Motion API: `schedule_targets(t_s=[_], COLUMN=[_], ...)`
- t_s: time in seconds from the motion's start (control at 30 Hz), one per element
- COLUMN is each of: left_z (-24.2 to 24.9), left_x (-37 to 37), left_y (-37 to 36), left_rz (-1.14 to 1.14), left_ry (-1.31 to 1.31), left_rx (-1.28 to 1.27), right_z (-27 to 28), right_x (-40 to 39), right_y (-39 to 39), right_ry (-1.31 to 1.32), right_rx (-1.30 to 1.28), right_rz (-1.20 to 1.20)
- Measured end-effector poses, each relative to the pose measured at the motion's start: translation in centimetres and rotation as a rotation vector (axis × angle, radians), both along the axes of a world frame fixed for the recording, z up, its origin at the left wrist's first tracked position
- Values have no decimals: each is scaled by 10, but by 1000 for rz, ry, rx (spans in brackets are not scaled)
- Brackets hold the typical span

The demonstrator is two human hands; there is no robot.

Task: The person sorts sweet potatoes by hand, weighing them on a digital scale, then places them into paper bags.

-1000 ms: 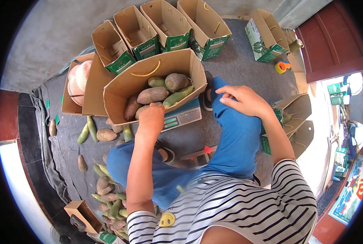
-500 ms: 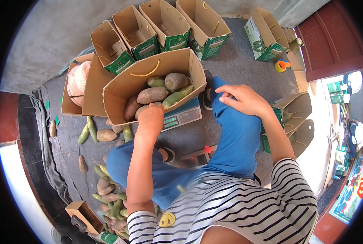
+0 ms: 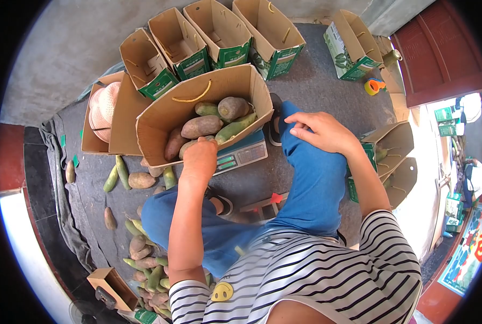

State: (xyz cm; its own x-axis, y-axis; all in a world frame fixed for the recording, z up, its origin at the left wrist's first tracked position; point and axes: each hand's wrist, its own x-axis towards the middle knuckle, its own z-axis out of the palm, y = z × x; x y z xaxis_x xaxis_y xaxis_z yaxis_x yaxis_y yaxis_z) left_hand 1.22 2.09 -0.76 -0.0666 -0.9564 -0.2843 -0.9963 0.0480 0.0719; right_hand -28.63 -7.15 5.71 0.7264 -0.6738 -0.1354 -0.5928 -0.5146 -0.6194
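Note:
A large open cardboard box [image 3: 160, 121] with a yellow rope handle [image 3: 193, 93] stands on a digital scale [image 3: 246, 155] in front of me. In it lie brown, oblong tubers [image 3: 202, 126] and long green vegetables [image 3: 234, 128], whose exact kind I cannot make out. My left hand [image 3: 200, 157] is closed over the box's near rim, its fingertips hidden beside the produce. On my blue-trousered knee rests my right hand [image 3: 325, 132], empty, with its fingers apart.
Several open boxes [image 3: 219, 32] line the wall behind. Another box [image 3: 351, 46] stands back right, near an orange tape dispenser [image 3: 374, 86]. A pink hat [image 3: 105, 108] sits in a box at left. Loose produce [image 3: 149, 270] is heaped by my left leg. More boxes [image 3: 394, 162] stand right.

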Motion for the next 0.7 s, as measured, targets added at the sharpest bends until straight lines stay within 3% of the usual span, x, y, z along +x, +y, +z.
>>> schedule_targets(t_s=[0.7], left_z=[-1], left_x=[1], left_y=[0], left_rz=[-12], left_ry=[-4], left_rx=[-1], right_z=[1], right_x=[1], right_y=[1], right_ry=[-8], right_rx=[-6], right_rz=[-13])
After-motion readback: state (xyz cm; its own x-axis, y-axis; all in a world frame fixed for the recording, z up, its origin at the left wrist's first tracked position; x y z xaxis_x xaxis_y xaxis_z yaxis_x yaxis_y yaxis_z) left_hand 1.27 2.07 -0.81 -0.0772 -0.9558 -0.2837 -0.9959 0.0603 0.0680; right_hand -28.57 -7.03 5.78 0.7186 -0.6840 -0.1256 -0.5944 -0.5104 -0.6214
